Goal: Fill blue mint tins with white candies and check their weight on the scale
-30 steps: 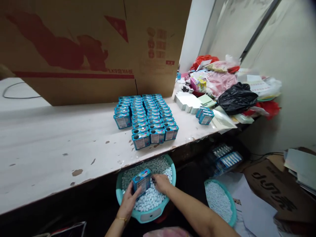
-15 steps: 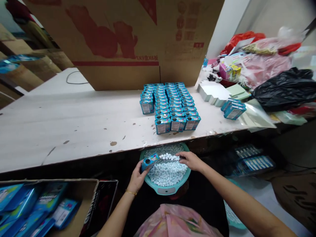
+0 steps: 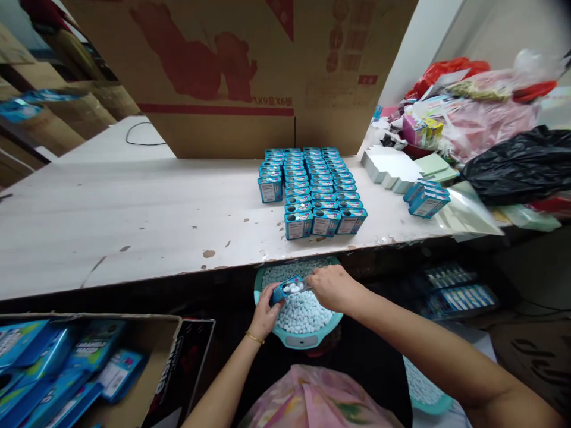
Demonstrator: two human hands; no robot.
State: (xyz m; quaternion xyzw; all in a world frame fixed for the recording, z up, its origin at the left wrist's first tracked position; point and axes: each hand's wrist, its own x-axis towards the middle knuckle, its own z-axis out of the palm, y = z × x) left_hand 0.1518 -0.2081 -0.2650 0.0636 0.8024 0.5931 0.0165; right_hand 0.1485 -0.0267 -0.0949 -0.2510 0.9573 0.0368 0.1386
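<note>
Over a turquoise basin [image 3: 303,341], my left hand [image 3: 264,316] grips a small blue box [image 3: 277,295] tilted toward the right. My right hand [image 3: 333,288] is closed on a small scoop [image 3: 306,285], whose far part lies over the box's top. White pellets [image 3: 293,288] show at the box's top; whether they lie in the scoop or the opening is hard to tell. Loose pale pellets [image 3: 301,315] fill the basin below both hands. On the table, filled-looking rows of matching blue boxes [image 3: 325,222] stand upright, dark round spots on their tops.
A large cardboard carton [image 3: 250,128] stands at the back of the white table [image 3: 134,220]. Bags [image 3: 517,160], white cartons [image 3: 392,166] and two or so blue boxes [image 3: 429,202] lie right. An open carton of blue packs [image 3: 84,368] is lower left; another pellet basin [image 3: 428,401] sits lower right.
My right hand has moved left and turned over, bringing the scoop of pellets from above the basin onto the top of the blue box. My left hand still holds the box.
</note>
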